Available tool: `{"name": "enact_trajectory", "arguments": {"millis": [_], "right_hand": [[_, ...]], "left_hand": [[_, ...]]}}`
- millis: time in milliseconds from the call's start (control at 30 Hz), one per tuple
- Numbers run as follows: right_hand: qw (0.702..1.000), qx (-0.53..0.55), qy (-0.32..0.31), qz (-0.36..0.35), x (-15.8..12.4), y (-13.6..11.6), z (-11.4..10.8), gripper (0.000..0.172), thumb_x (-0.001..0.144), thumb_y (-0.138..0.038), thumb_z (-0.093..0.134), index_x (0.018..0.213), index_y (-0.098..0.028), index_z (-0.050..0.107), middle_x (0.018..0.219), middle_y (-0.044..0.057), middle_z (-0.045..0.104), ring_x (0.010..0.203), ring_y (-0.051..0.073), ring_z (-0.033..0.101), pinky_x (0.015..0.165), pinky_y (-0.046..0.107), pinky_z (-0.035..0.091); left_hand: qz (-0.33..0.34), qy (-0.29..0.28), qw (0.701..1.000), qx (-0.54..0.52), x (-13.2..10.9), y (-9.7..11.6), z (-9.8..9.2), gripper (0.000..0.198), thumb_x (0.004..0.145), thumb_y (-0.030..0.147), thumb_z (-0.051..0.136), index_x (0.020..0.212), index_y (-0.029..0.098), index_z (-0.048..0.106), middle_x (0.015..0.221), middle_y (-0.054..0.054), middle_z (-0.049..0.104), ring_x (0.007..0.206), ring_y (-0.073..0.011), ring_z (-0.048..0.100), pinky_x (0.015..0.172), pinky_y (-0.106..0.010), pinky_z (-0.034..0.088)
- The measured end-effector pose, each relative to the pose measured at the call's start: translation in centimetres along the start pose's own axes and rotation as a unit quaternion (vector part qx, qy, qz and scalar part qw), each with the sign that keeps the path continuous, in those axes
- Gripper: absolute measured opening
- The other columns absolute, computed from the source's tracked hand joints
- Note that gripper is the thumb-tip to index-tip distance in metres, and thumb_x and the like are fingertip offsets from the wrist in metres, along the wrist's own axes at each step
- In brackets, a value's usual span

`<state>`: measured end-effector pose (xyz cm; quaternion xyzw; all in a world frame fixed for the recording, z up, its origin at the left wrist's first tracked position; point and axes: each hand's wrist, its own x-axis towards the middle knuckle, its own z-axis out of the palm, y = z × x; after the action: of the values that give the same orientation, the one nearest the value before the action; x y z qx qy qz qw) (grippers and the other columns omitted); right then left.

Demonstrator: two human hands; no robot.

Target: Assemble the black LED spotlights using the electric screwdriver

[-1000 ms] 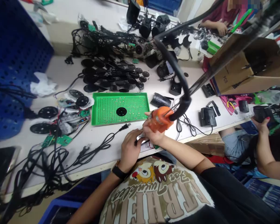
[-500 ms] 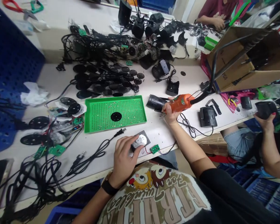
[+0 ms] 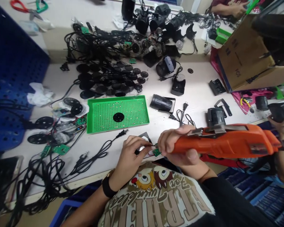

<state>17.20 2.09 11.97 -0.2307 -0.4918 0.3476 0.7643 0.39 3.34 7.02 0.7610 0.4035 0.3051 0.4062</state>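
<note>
Resting my left grip (image 3: pixel 130 151) over a square dark part (image 3: pixel 145 136) on the tabletop (image 3: pixel 156 124), I had finger and thumb drawn close together beside the tip of an orange power driver (image 3: pixel 217 143); whether they pinched anything small I could not tell. My right grip (image 3: pixel 176 143) was wrapped around the driver, its body reaching off to my right. The square part lay near the front edge, mostly hidden under my fingers, with a green circuit board (image 3: pixel 156 152) just beside it, outside any housing. I judged this piece to be partway through; any fastening was hidden. More seemed left: scattered metal bits (image 3: pixel 116 103) and one black disc (image 3: pixel 118 117) lay in the green tray (image 3: pixel 90 116), and other discs (image 3: pixel 144 74) were spread beyond it. For moving, I had a bare strip between my grips and the tray, bounded leftward by a cord's plug (image 3: pixel 121 133) and farther off by a cylindrical housing (image 3: pixel 162 102). Toward me the margin was thin: the tabletop's edge ran close past the board.
</note>
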Motion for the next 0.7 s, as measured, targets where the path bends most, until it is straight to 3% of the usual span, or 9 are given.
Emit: {"name": "enact_trajectory", "arguments": {"millis": [100,233,400,467,567,633,700], "right_hand": [[0.999,0.005,0.001,0.054,-0.7,-1.2,-0.1,0.033,0.098,-0.050,0.055,0.125,-0.033,0.062,0.057,-0.009,0.048,0.042,0.013,0.052,0.043,0.028,0.050],[0.997,-0.013,0.009,0.074,-1.4,-1.9,-0.2,0.035,0.094,-0.049,0.059,0.124,-0.032,0.066,0.058,-0.007,0.053,0.040,0.015,0.051,0.042,0.032,0.049],[0.994,-0.055,0.025,0.095,-2.0,-1.0,0.7,0.039,0.093,-0.058,0.059,0.124,-0.036,0.066,0.057,-0.007,0.050,0.039,0.016,0.048,0.042,0.035,0.048],[0.994,-0.064,0.017,0.091,-1.8,0.2,1.6,0.037,0.094,-0.058,0.055,0.122,-0.036,0.066,0.057,-0.008,0.048,0.037,0.015,0.047,0.041,0.033,0.048],[0.997,-0.065,0.007,0.037,-1.1,2.6,3.0,0.030,0.096,-0.053,0.055,0.116,-0.033,0.065,0.056,-0.009,0.045,0.034,0.011,0.042,0.036,0.028,0.043],[0.998,-0.060,0.011,0.019,-0.9,4.3,3.7,0.026,0.095,-0.050,0.057,0.111,-0.031,0.065,0.054,-0.010,0.044,0.033,0.010,0.041,0.034,0.025,0.040],[0.997,-0.070,0.007,0.042,-1.1,5.6,4.1,0.024,0.094,-0.050,0.059,0.106,-0.030,0.064,0.054,-0.010,0.045,0.033,0.010,0.042,0.034,0.024,0.039]], "left_hand": [[0.007,0.004,1.000,-0.015,-0.5,0.4,0.1,0.015,0.099,0.030,0.069,0.085,0.025,0.072,0.086,0.000,0.074,0.093,-0.0222,0.063,0.086,-0.038,0.046],[0.046,0.037,0.998,0.010,-1.3,0.7,0.2,0.015,0.098,0.033,0.071,0.086,0.026,0.075,0.087,0.001,0.078,0.097,-0.0218,0.064,0.093,-0.041,0.044],[0.102,0.148,0.975,0.133,-2.7,0.0,-0.2,0.008,0.093,0.031,0.078,0.085,0.030,0.076,0.083,0.005,0.079,0.097,-0.0213,0.066,0.109,-0.048,0.034],[0.126,0.199,0.959,0.160,-3.5,-0.5,-0.3,0.004,0.093,0.031,0.079,0.093,0.029,0.075,0.085,0.005,0.079,0.097,-0.0210,0.067,0.115,-0.050,0.030],[0.080,0.239,0.953,0.170,-4.3,-1.6,0.0,0.034,0.091,0.042,0.080,0.118,0.025,0.069,0.107,-0.003,0.079,0.108,-0.0247,0.066,0.117,-0.053,0.033],[0.027,0.229,0.962,0.148,-4.3,-2.7,0.5,0.052,0.088,0.047,0.081,0.128,0.022,0.063,0.121,-0.009,0.075,0.117,-0.0278,0.064,0.113,-0.052,0.041],[-0.005,0.208,0.972,0.106,-3.9,-3.6,1.3,0.054,0.086,0.042,0.084,0.130,0.020,0.061,0.125,-0.011,0.072,0.123,-0.0290,0.062,0.110,-0.050,0.047]]}}
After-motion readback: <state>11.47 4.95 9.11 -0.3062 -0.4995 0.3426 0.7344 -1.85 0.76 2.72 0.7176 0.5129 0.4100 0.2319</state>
